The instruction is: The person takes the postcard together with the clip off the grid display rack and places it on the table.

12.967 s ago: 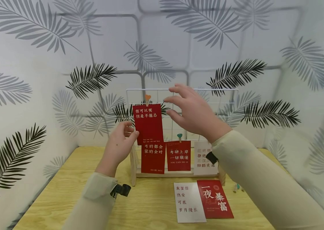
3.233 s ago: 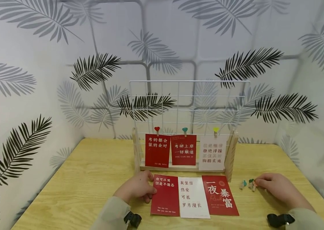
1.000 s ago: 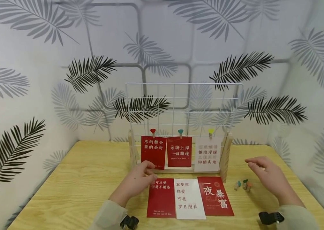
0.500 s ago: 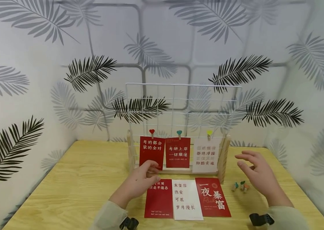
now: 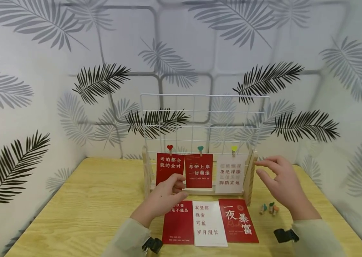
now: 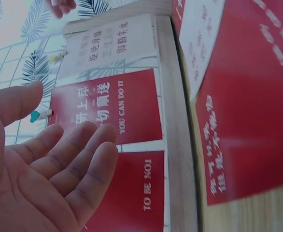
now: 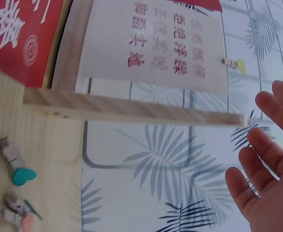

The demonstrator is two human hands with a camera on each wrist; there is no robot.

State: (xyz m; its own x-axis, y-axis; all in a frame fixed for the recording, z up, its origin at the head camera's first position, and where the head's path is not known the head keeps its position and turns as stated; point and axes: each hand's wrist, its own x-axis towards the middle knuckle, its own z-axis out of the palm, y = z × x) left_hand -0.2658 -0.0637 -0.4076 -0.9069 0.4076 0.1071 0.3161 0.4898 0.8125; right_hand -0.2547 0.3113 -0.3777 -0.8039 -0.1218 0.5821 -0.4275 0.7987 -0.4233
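My left hand [image 5: 164,196] hovers with relaxed fingers before a red card [image 5: 166,167] hanging at the rack's left, and holds nothing. Beside the right wooden post of the white wire rack [image 5: 252,178] is my right hand [image 5: 285,189], its fingers loosely bent around nothing. A second red card [image 5: 199,171] and a white card [image 5: 230,174] also hang there. Heart clips in red [image 5: 169,147], teal [image 5: 200,148] and yellow [image 5: 234,148] hold the three. On the table, a red card [image 5: 178,226], partly behind my left hand, lies by a white card [image 5: 209,223] and another red card [image 5: 238,221].
Loose heart clips [image 7: 16,164], teal, green and orange, lie on the wooden table [image 5: 81,207] right of the rack. The rack's upper wire grid [image 5: 200,117] stands before a leaf-patterned wall [image 5: 187,39].
The red card earlier clipped high on the rack now lies on the table, and its orange clip is with the loose ones. Lately the right hand rose from the clips toward the rack; the left shifted right.
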